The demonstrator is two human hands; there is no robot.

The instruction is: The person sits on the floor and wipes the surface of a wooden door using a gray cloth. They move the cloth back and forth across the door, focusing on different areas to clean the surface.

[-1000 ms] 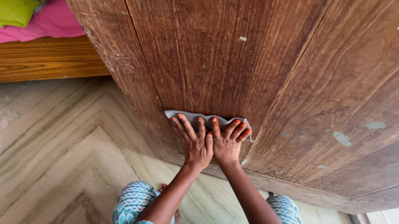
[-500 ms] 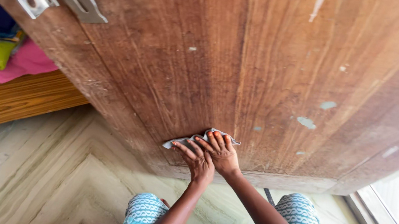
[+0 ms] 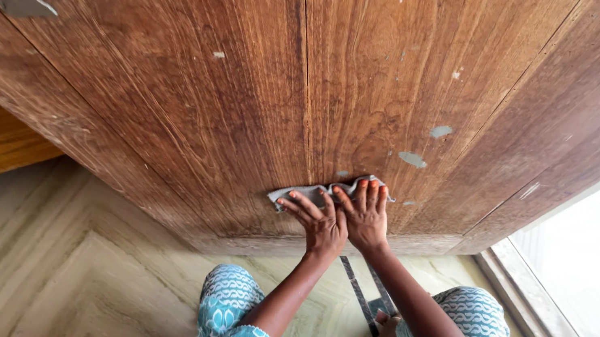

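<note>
both hands have slid the grey cloth point(image 3: 325, 192) rightward along the lower part of the wooden door point(image 3: 249, 85), toward the pale paint spots at 1 o'clock. left hand point(image 3: 319, 225) and right hand point(image 3: 365, 219) lie flat, fingers spread, overlapping, pinning the cloth against the wood.

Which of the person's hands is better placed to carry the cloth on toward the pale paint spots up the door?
Probably the right hand: it lies higher on the grey cloth, nearer the pale spots. The left hand presses lower.
</note>
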